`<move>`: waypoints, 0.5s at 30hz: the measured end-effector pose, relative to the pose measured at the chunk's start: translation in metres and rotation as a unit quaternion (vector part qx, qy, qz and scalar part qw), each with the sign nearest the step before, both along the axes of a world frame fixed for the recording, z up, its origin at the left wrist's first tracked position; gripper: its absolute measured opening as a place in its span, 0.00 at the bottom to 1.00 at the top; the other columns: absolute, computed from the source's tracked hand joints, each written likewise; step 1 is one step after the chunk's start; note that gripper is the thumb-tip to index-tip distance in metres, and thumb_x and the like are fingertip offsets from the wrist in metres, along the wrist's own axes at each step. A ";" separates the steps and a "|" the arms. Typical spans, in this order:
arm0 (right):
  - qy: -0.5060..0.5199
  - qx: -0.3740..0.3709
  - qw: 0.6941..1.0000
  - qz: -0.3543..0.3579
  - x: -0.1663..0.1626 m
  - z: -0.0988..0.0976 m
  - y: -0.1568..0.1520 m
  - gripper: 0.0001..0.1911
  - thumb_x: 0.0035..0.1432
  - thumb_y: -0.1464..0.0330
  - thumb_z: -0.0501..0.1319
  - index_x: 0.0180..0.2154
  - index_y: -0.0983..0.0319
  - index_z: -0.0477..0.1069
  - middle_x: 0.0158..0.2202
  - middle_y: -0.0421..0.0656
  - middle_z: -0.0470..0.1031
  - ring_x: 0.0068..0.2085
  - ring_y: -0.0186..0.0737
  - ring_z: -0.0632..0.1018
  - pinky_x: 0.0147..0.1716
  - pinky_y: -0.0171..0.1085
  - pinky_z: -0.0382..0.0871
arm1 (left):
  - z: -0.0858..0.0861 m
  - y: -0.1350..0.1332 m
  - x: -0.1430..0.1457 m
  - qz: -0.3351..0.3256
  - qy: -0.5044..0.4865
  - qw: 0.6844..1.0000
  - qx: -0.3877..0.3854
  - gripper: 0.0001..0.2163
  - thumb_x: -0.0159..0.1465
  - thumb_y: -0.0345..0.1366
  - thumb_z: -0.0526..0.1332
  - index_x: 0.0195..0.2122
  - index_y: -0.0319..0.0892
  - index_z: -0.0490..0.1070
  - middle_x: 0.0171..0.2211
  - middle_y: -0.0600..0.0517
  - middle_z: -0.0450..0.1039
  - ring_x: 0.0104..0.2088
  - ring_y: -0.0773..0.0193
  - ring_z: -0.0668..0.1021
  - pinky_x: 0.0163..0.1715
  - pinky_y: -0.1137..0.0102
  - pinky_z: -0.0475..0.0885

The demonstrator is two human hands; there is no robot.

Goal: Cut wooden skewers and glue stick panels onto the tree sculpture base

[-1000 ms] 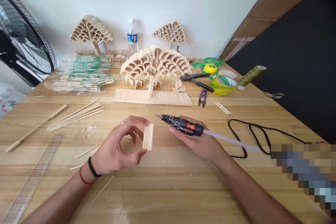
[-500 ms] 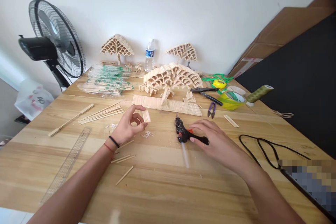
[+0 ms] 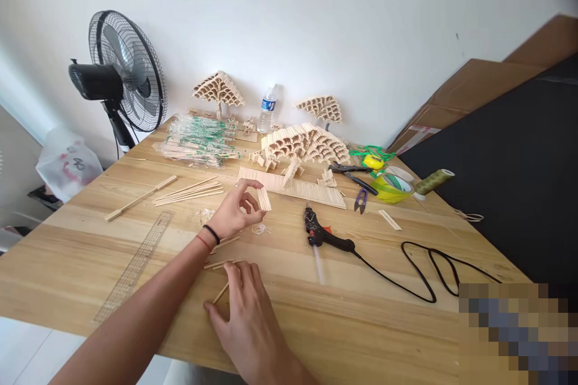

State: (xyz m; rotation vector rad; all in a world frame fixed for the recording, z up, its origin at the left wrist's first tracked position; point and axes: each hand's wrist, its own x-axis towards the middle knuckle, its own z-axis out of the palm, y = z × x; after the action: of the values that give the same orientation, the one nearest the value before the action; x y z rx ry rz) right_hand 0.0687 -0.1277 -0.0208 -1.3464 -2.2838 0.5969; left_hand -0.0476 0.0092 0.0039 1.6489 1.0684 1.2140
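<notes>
My left hand (image 3: 235, 213) is raised above the wooden table (image 3: 316, 313), its fingers pinched on a small glued block of short wooden sticks (image 3: 263, 198). My right hand (image 3: 246, 319) lies near the table's front edge with fingers stretched out, fingertips at a loose thin stick (image 3: 220, 293). A black hot glue gun (image 3: 321, 234) lies on the table to the right of my left hand, untouched, its cord trailing right.
A stick-built tree model on a slatted base (image 3: 298, 159) stands behind, with two smaller ones, a water bottle (image 3: 268, 110), packs of chopsticks (image 3: 196, 144), loose sticks (image 3: 187, 192), a ruler (image 3: 135, 264), pliers, snips, tape rolls (image 3: 392, 186), thread spool and a fan (image 3: 121, 81).
My right hand let go of the glue gun, which now lies on the table, and moved left and toward me to the loose sticks. My left hand still holds the stick block.
</notes>
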 end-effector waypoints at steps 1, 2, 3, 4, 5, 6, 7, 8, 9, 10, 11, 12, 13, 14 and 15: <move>0.012 -0.005 1.000 0.005 0.000 0.000 0.002 0.28 0.53 0.73 0.72 0.54 0.65 0.70 0.49 0.54 0.75 0.51 0.59 0.76 0.53 0.59 0.75 | 0.001 0.000 0.000 -0.004 0.001 1.000 0.001 0.23 0.57 0.32 0.67 0.52 0.44 0.64 0.30 0.57 0.68 0.32 0.65 0.77 0.34 0.70 0.69; 0.026 -0.012 1.000 0.011 0.001 0.000 0.004 0.27 0.51 0.74 0.73 0.53 0.65 0.70 0.48 0.53 0.75 0.50 0.58 0.76 0.52 0.58 0.76 | 0.001 -0.001 0.000 -0.009 0.002 1.000 0.001 0.23 0.57 0.32 0.67 0.52 0.44 0.64 0.30 0.57 0.69 0.32 0.65 0.77 0.34 0.69 0.69; 0.039 -0.020 0.999 0.016 0.003 -0.001 0.005 0.27 0.50 0.75 0.74 0.51 0.65 0.70 0.47 0.52 0.75 0.50 0.57 0.76 0.52 0.58 0.76 | 0.001 -0.001 0.001 -0.015 0.003 1.000 0.002 0.22 0.57 0.32 0.67 0.52 0.44 0.64 0.30 0.57 0.69 0.32 0.65 0.77 0.34 0.69 0.69; 0.052 -0.026 0.998 0.022 0.005 -0.001 0.006 0.27 0.48 0.75 0.75 0.49 0.64 0.71 0.46 0.51 0.75 0.50 0.57 0.76 0.51 0.57 0.76 | 0.001 -0.002 0.001 -0.023 0.003 1.000 0.003 0.22 0.57 0.32 0.67 0.52 0.44 0.64 0.30 0.57 0.69 0.32 0.66 0.76 0.35 0.69 0.69; 0.067 -0.030 0.997 0.030 0.009 0.000 0.007 0.28 0.46 0.76 0.77 0.48 0.63 0.71 0.46 0.50 0.76 0.50 0.56 0.76 0.51 0.55 0.77 | 0.000 -0.002 0.001 -0.032 0.002 0.999 0.003 0.21 0.58 0.32 0.67 0.52 0.43 0.64 0.30 0.57 0.69 0.32 0.66 0.76 0.35 0.69 0.70; 0.083 -0.028 0.995 0.045 0.014 0.001 0.008 0.29 0.43 0.75 0.78 0.47 0.63 0.71 0.46 0.49 0.76 0.50 0.55 0.76 0.51 0.54 0.77 | 0.000 -0.002 0.002 -0.040 0.000 0.999 0.002 0.21 0.58 0.32 0.67 0.51 0.43 0.64 0.30 0.57 0.68 0.32 0.66 0.76 0.35 0.69 0.70; 0.101 -0.021 0.992 0.066 0.021 0.003 0.010 0.31 0.42 0.75 0.79 0.46 0.62 0.70 0.47 0.48 0.76 0.51 0.54 0.77 0.51 0.52 0.77 | -0.001 -0.003 0.003 -0.047 -0.004 0.999 -0.001 0.21 0.58 0.32 0.67 0.51 0.43 0.63 0.30 0.57 0.68 0.32 0.66 0.76 0.34 0.70 0.69; 0.120 -0.009 0.989 0.091 0.030 0.007 0.013 0.32 0.41 0.74 0.80 0.47 0.61 0.70 0.48 0.48 0.76 0.51 0.53 0.77 0.51 0.50 0.77 | -0.002 -0.003 0.004 -0.052 -0.006 0.999 -0.008 0.21 0.57 0.32 0.67 0.50 0.43 0.63 0.30 0.57 0.68 0.32 0.65 0.76 0.34 0.70 0.69; 0.139 0.008 0.983 0.119 0.042 0.013 0.018 0.33 0.42 0.72 0.80 0.49 0.60 0.69 0.49 0.48 0.76 0.51 0.52 0.78 0.51 0.48 0.78 | -0.002 -0.004 0.005 -0.056 -0.005 0.998 -0.016 0.21 0.57 0.32 0.67 0.50 0.43 0.63 0.30 0.57 0.67 0.32 0.65 0.75 0.33 0.70 0.69; 0.155 0.030 0.977 0.144 0.055 0.019 0.026 0.34 0.44 0.70 0.80 0.50 0.59 0.68 0.50 0.47 0.76 0.52 0.50 0.78 0.52 0.46 0.77 | -0.003 -0.005 0.007 -0.060 -0.003 0.998 -0.023 0.21 0.57 0.32 0.67 0.50 0.43 0.62 0.29 0.57 0.67 0.32 0.65 0.75 0.32 0.70 0.69; 0.168 0.057 0.971 0.159 0.070 0.026 0.035 0.33 0.48 0.68 0.79 0.52 0.58 0.68 0.50 0.47 0.76 0.52 0.49 0.78 0.53 0.46 0.77 | -0.004 -0.007 0.010 -0.064 0.001 0.998 -0.029 0.21 0.57 0.32 0.67 0.50 0.43 0.62 0.29 0.58 0.66 0.31 0.65 0.75 0.32 0.71 0.68; 0.178 0.090 0.966 0.164 0.085 0.033 0.047 0.31 0.51 0.65 0.77 0.53 0.57 0.67 0.51 0.47 0.76 0.53 0.48 0.78 0.54 0.46 0.76 | -0.005 -0.009 0.013 -0.071 0.007 0.997 -0.031 0.21 0.57 0.31 0.66 0.50 0.44 0.62 0.30 0.58 0.66 0.31 0.66 0.74 0.31 0.71 0.68; 0.186 0.124 0.963 0.152 0.101 0.039 0.060 0.30 0.53 0.64 0.76 0.54 0.56 0.67 0.51 0.47 0.76 0.53 0.48 0.78 0.55 0.46 0.75 | -0.006 -0.012 0.017 -0.078 0.012 0.996 -0.029 0.21 0.57 0.31 0.66 0.50 0.44 0.62 0.31 0.57 0.66 0.31 0.67 0.74 0.32 0.71 0.68; 0.191 0.150 0.961 0.129 0.116 0.043 0.074 0.29 0.54 0.62 0.76 0.54 0.56 0.68 0.51 0.47 0.76 0.53 0.49 0.78 0.54 0.47 0.75 | -0.007 -0.015 0.022 -0.086 0.016 0.996 -0.023 0.21 0.57 0.30 0.66 0.50 0.45 0.61 0.33 0.56 0.66 0.31 0.67 0.73 0.32 0.71 0.69; 0.199 0.160 0.962 0.099 0.129 0.045 0.086 0.29 0.53 0.61 0.76 0.53 0.56 0.69 0.51 0.48 0.76 0.53 0.49 0.79 0.54 0.47 0.76 | -0.008 -0.019 0.026 -0.092 0.018 0.995 -0.014 0.21 0.57 0.29 0.66 0.49 0.45 0.61 0.37 0.55 0.66 0.32 0.68 0.73 0.33 0.71 0.70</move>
State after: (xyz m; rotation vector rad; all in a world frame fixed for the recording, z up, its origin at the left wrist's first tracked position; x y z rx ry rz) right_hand 0.1976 -0.0415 0.0240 -0.7713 -2.0798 0.4829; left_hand -0.0215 -0.0093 -0.0041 1.7133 0.9274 1.0487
